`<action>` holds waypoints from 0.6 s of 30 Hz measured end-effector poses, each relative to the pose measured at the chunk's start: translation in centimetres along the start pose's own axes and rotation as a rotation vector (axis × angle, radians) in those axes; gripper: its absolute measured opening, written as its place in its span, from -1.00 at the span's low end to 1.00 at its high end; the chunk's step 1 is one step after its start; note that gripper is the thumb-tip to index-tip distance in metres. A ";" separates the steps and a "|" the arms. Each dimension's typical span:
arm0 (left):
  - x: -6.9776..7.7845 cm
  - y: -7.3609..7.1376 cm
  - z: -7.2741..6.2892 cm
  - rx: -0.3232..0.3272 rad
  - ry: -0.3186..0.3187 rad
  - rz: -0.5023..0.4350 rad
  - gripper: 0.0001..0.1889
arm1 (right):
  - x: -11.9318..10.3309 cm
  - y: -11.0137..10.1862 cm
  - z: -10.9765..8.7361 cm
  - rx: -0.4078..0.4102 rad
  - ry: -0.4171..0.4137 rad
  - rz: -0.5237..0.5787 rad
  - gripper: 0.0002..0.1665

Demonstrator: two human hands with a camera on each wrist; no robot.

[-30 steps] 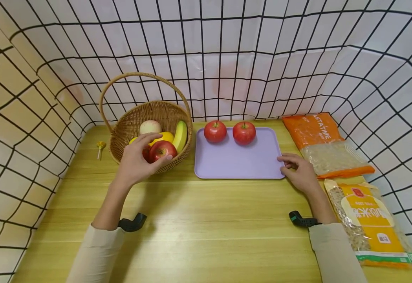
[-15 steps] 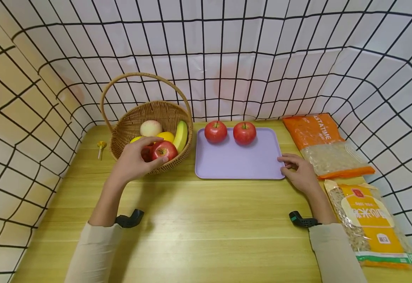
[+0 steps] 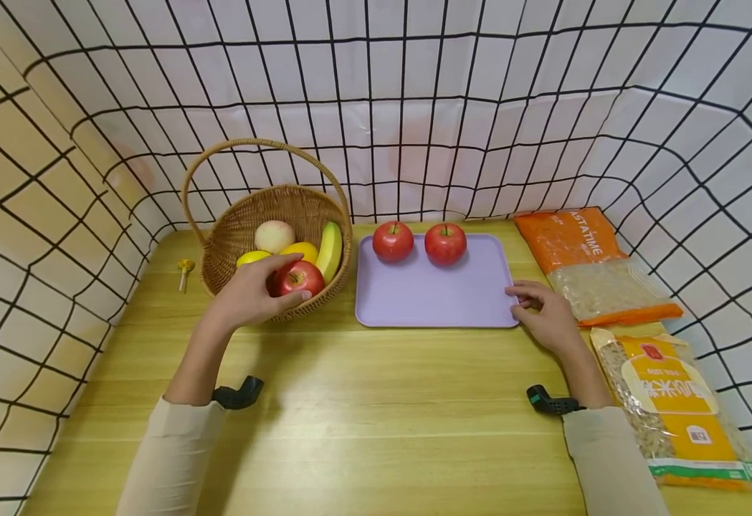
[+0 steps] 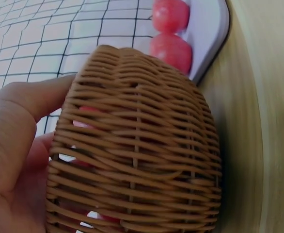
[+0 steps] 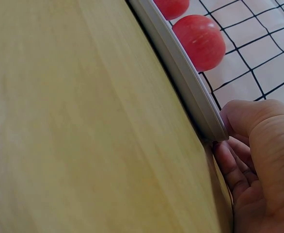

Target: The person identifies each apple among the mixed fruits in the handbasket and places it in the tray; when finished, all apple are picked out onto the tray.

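My left hand [image 3: 249,290] reaches over the near rim of a wicker basket [image 3: 221,244]. Its thumb and fingers curve round a red apple [image 3: 301,279] inside. In the left wrist view the woven wall hides most of that apple. Around it lie a pale peach [image 3: 275,236], a yellow lemon [image 3: 252,257], an orange-yellow fruit [image 3: 302,251] and a banana [image 3: 330,252]. At the right end of a lilac tray [image 3: 436,294], my right hand [image 3: 546,314] pinches the rim, thumb above and fingers below. Two more red apples, one left [image 3: 393,241] and one right [image 3: 445,244], sit at the tray's back edge.
An orange-and-clear food bag [image 3: 598,265] lies right of the tray, with a yellow-labelled grain bag [image 3: 679,401] nearer. Left of the basket is a small yellow lollipop [image 3: 185,271]. The basket's tall handle [image 3: 259,142] arches upward. A grid-patterned white cloth [image 3: 414,129] encloses the wooden table.
My left hand has shifted slightly left and toward me around the apple, uncovering more of the lemon. The right hand and tray hold still.
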State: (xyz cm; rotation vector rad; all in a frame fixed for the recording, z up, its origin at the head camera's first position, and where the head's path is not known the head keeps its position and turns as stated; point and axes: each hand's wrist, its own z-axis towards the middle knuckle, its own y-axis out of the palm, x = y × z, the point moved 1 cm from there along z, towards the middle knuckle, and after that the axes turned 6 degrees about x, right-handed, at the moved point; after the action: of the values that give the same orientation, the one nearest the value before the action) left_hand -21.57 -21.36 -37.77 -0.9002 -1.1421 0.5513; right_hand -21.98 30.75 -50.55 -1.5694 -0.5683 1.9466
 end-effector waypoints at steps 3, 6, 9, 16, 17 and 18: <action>-0.1 0.0 0.2 -0.028 0.019 0.035 -0.23 | 0.0 0.0 -0.1 0.001 -0.003 0.006 -0.61; -0.4 0.1 0.4 -0.053 0.037 0.052 -0.20 | 0.0 0.0 -0.1 0.003 -0.005 0.002 -0.61; -0.6 0.2 0.5 -0.065 0.046 0.054 -0.19 | 0.0 0.1 -0.1 -0.001 0.005 -0.004 -0.61; -0.8 0.3 0.7 -0.059 0.011 0.059 -0.16 | -0.3 0.0 0.0 -0.004 0.023 -0.007 -0.61; -0.8 0.3 0.7 -0.057 0.007 0.058 -0.16 | -0.3 0.0 -0.1 -0.007 0.018 -0.008 -0.61; -0.8 0.3 0.7 -0.054 0.005 0.059 -0.15 | -0.3 0.0 0.0 -0.007 0.015 -0.005 -0.61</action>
State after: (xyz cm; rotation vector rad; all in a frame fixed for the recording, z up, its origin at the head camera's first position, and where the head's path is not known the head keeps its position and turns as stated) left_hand -22.49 -21.58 -38.31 -0.9840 -1.1328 0.5682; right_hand -21.89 30.58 -50.32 -1.5844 -0.5729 1.9298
